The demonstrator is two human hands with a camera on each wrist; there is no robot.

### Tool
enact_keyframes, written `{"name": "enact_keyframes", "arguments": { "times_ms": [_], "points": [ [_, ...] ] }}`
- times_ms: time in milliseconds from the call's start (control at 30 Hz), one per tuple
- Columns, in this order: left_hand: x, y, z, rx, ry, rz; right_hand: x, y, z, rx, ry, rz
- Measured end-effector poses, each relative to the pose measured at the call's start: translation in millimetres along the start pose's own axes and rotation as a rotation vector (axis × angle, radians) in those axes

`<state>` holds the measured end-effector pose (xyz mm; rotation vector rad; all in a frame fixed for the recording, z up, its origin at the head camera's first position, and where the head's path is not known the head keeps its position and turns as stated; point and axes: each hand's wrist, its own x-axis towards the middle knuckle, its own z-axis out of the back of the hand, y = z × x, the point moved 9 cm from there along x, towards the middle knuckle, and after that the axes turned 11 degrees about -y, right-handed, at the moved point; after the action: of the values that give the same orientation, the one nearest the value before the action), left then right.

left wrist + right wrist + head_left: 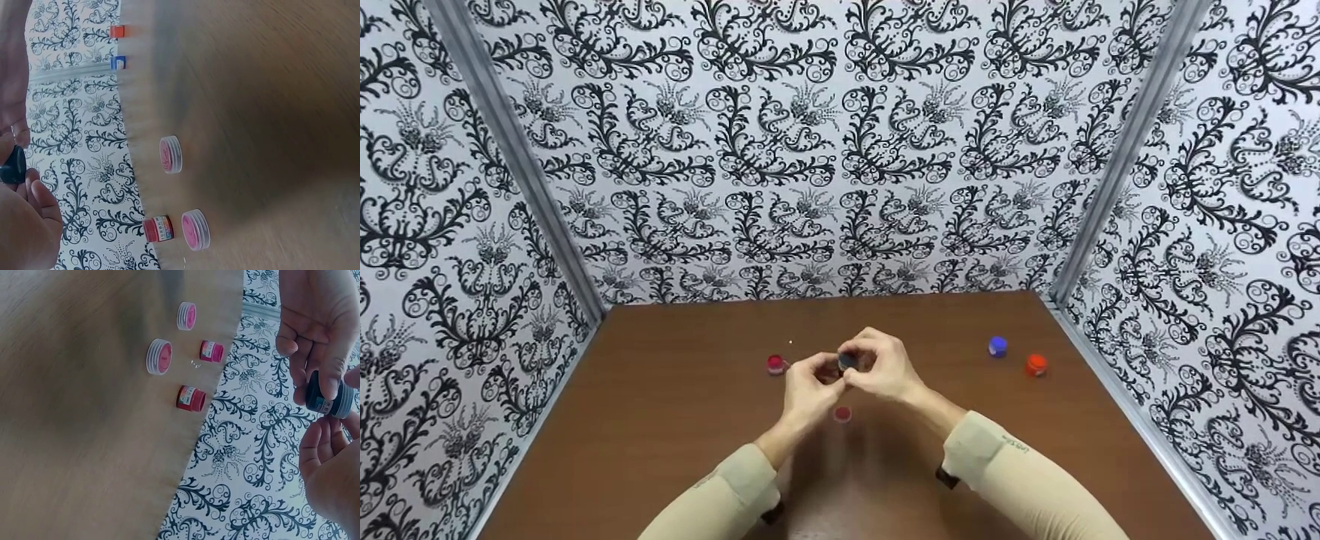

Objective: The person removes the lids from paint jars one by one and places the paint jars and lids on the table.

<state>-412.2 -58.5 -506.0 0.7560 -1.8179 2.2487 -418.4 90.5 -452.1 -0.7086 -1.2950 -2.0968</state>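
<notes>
A small dark paint jar (319, 398) with a pale label and a ridged screw lid (343, 403) is held up between both hands over the table. My left hand (812, 390) grips the jar, its thumb lying along the side in the right wrist view. The right hand (885, 367) has its thumb and fingers curled round the same jar from the other side. Below them lies a round ridged lid (842, 414) with red inside. The right wrist view shows a second pink lid (187, 316), a pink jar (211, 351) and a red jar (191, 399) standing uncovered.
To the right on the brown table (675, 450) stand a blue jar (997, 346) and an orange jar (1036, 365). White bits (195, 364) lie near the pink jar. Patterned walls (810, 150) with metal corner posts enclose the table's back and sides.
</notes>
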Motion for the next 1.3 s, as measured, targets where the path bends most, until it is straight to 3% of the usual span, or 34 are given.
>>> {"name": "enact_keyframes", "arguments": {
  "times_ms": [267, 500, 633, 1033, 1300],
  "points": [
    [-2.5, 3.5, -0.9, 0.007, 0.004, 0.009, -2, -6, -1, 0.002, 0.0, -0.024],
    [0.8, 5.7, 3.2, 0.002, -0.056, 0.027, -2, -14, 7, -0.076, -0.067, -0.141],
    [1.6, 4.4, 3.8, -0.006, -0.086, 0.004, -3, -18, 8, -0.105, -0.087, -0.181],
    [4.4, -0.1, 1.5, 0.076, -0.082, -0.032, -2, -19, 8, -0.09, -0.07, -0.193],
    [5.4, -1.0, -1.3, 0.099, -0.036, -0.049, -1, -17, 8, -0.074, -0.046, -0.171]
  ]
}}
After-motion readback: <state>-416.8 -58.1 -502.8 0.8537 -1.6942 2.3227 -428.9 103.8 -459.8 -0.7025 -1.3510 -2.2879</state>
